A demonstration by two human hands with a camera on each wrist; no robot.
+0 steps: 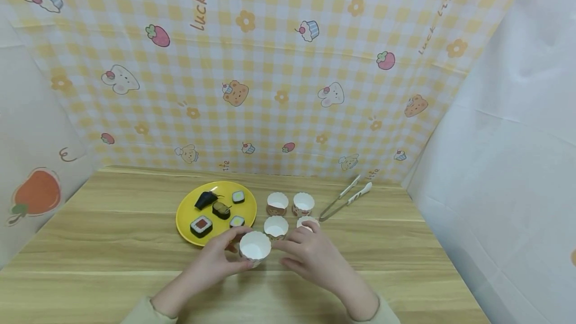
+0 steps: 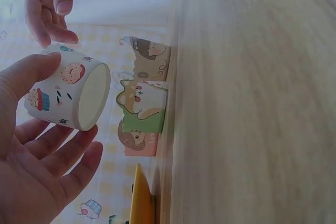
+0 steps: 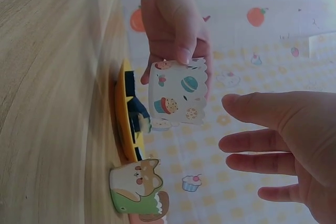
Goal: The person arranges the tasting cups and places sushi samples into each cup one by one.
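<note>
My left hand (image 1: 219,260) grips a white paper baking cup (image 1: 255,247) printed with cupcakes and donuts, thumb on one side and fingers on the other. In the left wrist view the cup (image 2: 71,90) is held off the table, its base facing the camera. Just to its right, my right hand (image 1: 317,254) has its fingers extended and spread, holding nothing; the right wrist view shows a gap between those fingers (image 3: 260,141) and the cup. Beyond the hands stand more printed baking cups, among them a dog-patterned one (image 3: 137,186); the right hand partly hides one cup (image 1: 308,222).
A yellow plate (image 1: 183,214) at the back left bears several sushi pieces, including a nigiri-like piece (image 1: 221,209) and a large roll (image 1: 201,226). Tongs (image 1: 345,199) with white handles lie behind and right of the cups. A checked cloth (image 1: 270,64) hangs along the table's back edge.
</note>
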